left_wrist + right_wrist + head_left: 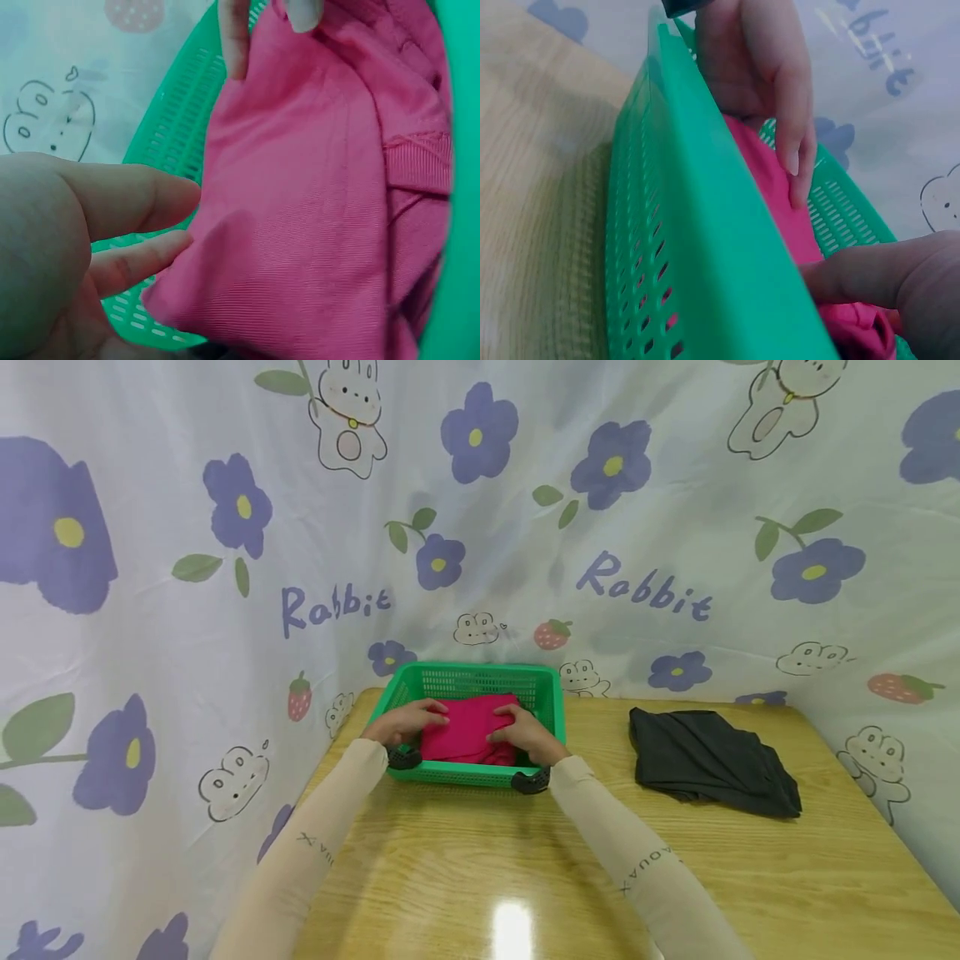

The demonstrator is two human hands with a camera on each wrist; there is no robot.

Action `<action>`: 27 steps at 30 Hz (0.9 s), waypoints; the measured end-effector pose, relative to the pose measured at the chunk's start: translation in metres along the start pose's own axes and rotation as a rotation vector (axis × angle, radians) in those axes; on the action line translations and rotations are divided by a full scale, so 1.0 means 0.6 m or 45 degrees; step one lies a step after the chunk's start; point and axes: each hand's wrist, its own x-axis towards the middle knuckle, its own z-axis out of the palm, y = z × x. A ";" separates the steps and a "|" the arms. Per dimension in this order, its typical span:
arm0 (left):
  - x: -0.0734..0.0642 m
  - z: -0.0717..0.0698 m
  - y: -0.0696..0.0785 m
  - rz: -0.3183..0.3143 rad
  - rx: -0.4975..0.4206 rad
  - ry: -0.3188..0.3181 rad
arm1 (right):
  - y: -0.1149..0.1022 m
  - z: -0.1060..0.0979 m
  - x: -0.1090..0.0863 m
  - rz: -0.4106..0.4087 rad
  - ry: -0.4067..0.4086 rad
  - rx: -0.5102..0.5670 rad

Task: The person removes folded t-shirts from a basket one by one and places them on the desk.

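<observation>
A folded pink garment (467,727) with a ribbed band lies inside a green perforated plastic basket (480,671). At its left side is my left hand (407,721); the thumb and a finger extend straight to the cloth's edge in the left wrist view. My right hand (529,735) rests at the garment's right side, with its fingers spread over the fabric. In the right wrist view, the right thumb (862,274) reaches past the basket rim to the cloth, and the left hand (761,71) touches it farther off. Some right fingertips are hidden.
To the right of the basket, a folded dark garment (708,760) lies flat on the wooden table (450,868). A white curtain (517,535) printed with flowers and rabbits hangs behind the table and along both sides. A black band (531,781) sits at each wrist, by the basket's front rim.
</observation>
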 end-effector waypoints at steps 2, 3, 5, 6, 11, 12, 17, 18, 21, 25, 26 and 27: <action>0.001 0.004 0.001 -0.009 -0.035 -0.010 | 0.001 0.001 0.000 0.000 0.001 -0.008; 0.002 0.005 0.001 -0.012 -0.048 -0.013 | 0.001 0.002 0.001 0.002 0.005 -0.007; 0.003 0.007 0.001 -0.016 -0.060 -0.004 | 0.002 0.003 0.001 0.006 0.014 -0.002; 0.003 0.008 0.001 -0.015 -0.057 0.007 | 0.002 0.004 0.001 0.004 0.022 -0.002; -0.001 0.004 0.002 0.027 0.015 0.081 | 0.001 0.005 0.005 -0.040 0.079 -0.006; -0.002 0.003 0.003 0.035 0.032 0.096 | 0.001 0.004 0.006 -0.052 0.093 -0.004; -0.006 -0.005 0.004 0.037 0.061 0.130 | 0.000 0.002 0.010 -0.085 0.137 0.145; -0.006 -0.006 0.004 0.029 0.074 0.129 | 0.001 0.002 0.012 -0.079 0.133 0.206; -0.009 -0.007 0.005 0.001 0.128 0.121 | 0.002 -0.001 0.012 -0.053 0.106 0.383; -0.014 -0.003 0.008 -0.030 0.183 0.098 | 0.001 -0.003 0.011 -0.034 0.083 0.488; -0.015 -0.002 0.010 -0.036 0.188 0.091 | 0.001 -0.003 0.010 -0.033 0.085 0.487; -0.016 -0.001 0.012 -0.041 0.197 0.085 | 0.000 -0.003 0.010 -0.034 0.087 0.482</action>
